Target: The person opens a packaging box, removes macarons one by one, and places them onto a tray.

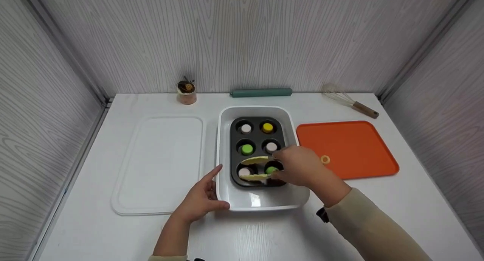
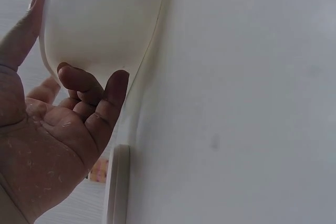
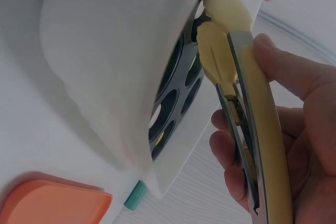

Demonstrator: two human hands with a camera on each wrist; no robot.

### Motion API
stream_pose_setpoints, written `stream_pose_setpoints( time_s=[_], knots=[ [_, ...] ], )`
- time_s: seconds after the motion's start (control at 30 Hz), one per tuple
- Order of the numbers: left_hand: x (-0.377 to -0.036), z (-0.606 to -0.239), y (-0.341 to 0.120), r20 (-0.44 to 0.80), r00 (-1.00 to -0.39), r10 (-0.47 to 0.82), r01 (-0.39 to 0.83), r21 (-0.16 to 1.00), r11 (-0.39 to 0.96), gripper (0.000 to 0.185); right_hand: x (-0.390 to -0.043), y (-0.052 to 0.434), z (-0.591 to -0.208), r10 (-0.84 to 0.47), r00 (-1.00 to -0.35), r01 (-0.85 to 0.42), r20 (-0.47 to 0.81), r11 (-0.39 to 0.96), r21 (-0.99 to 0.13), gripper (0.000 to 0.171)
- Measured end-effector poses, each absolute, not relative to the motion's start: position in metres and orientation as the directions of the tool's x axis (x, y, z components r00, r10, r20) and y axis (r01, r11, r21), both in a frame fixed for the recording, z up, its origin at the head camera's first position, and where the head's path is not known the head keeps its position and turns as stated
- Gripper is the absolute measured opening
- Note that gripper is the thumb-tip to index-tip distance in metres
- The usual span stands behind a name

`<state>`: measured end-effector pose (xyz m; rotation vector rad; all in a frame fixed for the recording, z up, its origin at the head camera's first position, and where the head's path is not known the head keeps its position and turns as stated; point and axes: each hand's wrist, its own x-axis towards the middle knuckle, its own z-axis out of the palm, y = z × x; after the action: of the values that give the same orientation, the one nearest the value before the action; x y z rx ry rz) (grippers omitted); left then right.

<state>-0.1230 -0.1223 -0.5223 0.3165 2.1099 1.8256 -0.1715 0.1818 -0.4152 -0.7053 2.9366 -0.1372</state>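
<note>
My right hand (image 1: pixel 298 164) grips yellow-and-silver tongs (image 3: pixel 270 129), thumb on one arm and fingers curled round the other. The tongs' yellow tips stand apart over the nearest row of a dark muffin pan (image 1: pixel 258 137). Its cups hold small round pieces: a yellow one (image 1: pixel 267 127), a green one (image 1: pixel 247 149), a pale one (image 1: pixel 246 128) and several more. The pan lies inside a white bin (image 1: pixel 242 204). At the bin's near left corner my left hand (image 1: pixel 196 200) holds on, thumb at the front rim and fingers against the left wall.
On the right lies an orange tray (image 1: pixel 355 147) bearing a small yellow ring (image 1: pixel 325 159). A white lid (image 1: pixel 160 166) lies left of the bin. Along the back are a small decorated cup (image 1: pixel 187 94), a green rolling pin (image 1: pixel 261 92) and a whisk (image 1: pixel 351 102).
</note>
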Motion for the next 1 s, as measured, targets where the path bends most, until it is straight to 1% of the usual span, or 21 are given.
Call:
stream_pose_setpoints(
  time_s=[0.23,0.53,0.77,1.0],
  knots=[
    [-0.123,-0.524,-0.123,-0.089,-0.918,0.387,-0.035,0.989,0.143,0.117,-0.169,0.178,-0.411,-0.433,-0.896,-0.427,-0.094,0.901,-0.076,0.032],
    [-0.122,-0.522,-0.123,-0.097,-0.920,0.380,-0.045,0.989,0.143,0.119,-0.169,0.172,-0.406,-0.408,-0.905,-0.399,-0.122,0.913,-0.089,0.029],
    [-0.123,-0.523,-0.121,-0.105,-0.918,0.383,-0.059,0.990,0.129,0.119,-0.166,0.168,-0.412,-0.395,-0.911,-0.389,-0.118,0.918,-0.076,0.033],
    [-0.122,-0.522,-0.122,-0.108,-0.919,0.379,-0.054,0.987,0.148,0.120,-0.166,0.168,-0.417,-0.386,-0.915,-0.378,-0.117,0.922,-0.086,0.033]
  ],
)
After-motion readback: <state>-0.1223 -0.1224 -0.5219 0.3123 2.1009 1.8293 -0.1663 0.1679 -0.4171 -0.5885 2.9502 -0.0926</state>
